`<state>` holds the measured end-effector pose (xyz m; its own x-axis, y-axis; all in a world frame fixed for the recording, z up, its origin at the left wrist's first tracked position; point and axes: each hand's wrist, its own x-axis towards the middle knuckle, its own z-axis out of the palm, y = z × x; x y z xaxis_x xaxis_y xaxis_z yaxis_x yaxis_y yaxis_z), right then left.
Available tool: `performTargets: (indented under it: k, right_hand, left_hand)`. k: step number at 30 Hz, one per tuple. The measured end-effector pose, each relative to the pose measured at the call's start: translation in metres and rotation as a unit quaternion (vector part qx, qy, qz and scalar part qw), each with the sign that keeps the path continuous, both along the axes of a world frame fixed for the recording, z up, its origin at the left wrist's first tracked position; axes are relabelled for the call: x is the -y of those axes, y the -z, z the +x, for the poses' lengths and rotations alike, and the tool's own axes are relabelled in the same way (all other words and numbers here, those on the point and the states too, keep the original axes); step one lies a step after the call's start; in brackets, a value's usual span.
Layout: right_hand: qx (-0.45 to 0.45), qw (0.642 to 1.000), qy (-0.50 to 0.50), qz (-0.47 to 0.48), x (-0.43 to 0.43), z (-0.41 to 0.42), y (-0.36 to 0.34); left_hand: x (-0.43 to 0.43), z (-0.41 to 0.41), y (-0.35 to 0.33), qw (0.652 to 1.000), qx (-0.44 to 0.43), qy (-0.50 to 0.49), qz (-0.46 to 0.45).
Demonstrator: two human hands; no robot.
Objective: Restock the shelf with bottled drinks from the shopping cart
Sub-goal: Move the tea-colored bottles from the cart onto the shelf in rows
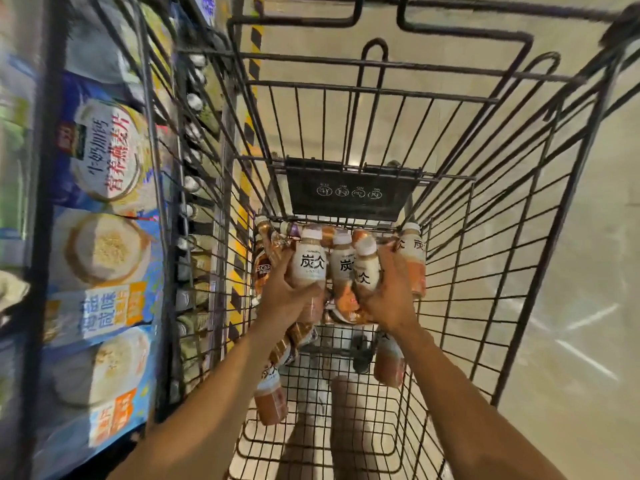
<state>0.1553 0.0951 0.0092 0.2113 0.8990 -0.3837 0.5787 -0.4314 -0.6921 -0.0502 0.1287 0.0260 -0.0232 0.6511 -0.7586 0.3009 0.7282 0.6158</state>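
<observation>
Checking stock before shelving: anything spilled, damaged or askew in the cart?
No spill or damage visible. A tipped bottle lies on the cart floor near the left hand; a second tipped bottle lies near the right hand.

The cart [553, 237] is thin metal wire, coated dark and matt. On the cart's far wall a black plastic panel [349, 192] looks dull and smooth. Inside the cart, the bottles [310, 268] are glossy plastic with smooth printed sleeves and white plastic caps [310, 233]. Left of the cart, bags [104, 150] are shiny printed film.
</observation>
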Motion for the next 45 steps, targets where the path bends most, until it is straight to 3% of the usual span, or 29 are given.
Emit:
performTargets:
  k: [3, 5, 10, 15, 17, 22, 31, 36, 45]
  right_hand:
    - [-0.115, 0.992, 0.051, -0.033, 0.008, -0.003, -0.051]
    - [-0.235, 0.965, 0.1, -0.053, 0.017, -0.005, -0.082]
    - [-0.333, 0.924, 0.169, -0.078, 0.039, -0.019, -0.152]
    - [-0.485, 0.835, 0.24, -0.103, 0.076, -0.043, -0.227]
    - [-0.513, 0.819, 0.24, -0.096, 0.092, -0.052, -0.253]
    - [-0.512, 0.836, 0.182, -0.077, 0.125, -0.069, -0.314]
    - [-0.411, 0.907, 0.08, -0.041, 0.165, -0.089, -0.385]
    - [-0.428, 0.902, -0.024, -0.05, 0.185, -0.097, -0.409]
    - [-0.422, 0.87, -0.253, -0.042, 0.235, -0.163, -0.461]
  left_hand:
    - [0.011, -0.008, -0.034, 1.0, 0.022, -0.004, -0.005]
    - [0.019, -0.014, -0.06, 0.999, 0.037, -0.019, -0.004]
    - [0.04, -0.03, -0.136, 0.995, 0.091, -0.01, 0.032]
    - [0.073, -0.06, -0.211, 0.979, 0.194, -0.041, 0.046]
    - [0.087, -0.073, -0.237, 0.967, 0.245, -0.058, 0.033]
    - [0.12, -0.103, -0.275, 0.938, 0.332, -0.089, 0.037]
    - [0.184, -0.124, -0.336, 0.932, 0.309, -0.152, 0.111]
    - [0.237, -0.137, -0.367, 0.929, 0.257, -0.201, 0.173]
    - [0.387, -0.184, -0.456, 0.87, 0.211, -0.32, 0.309]
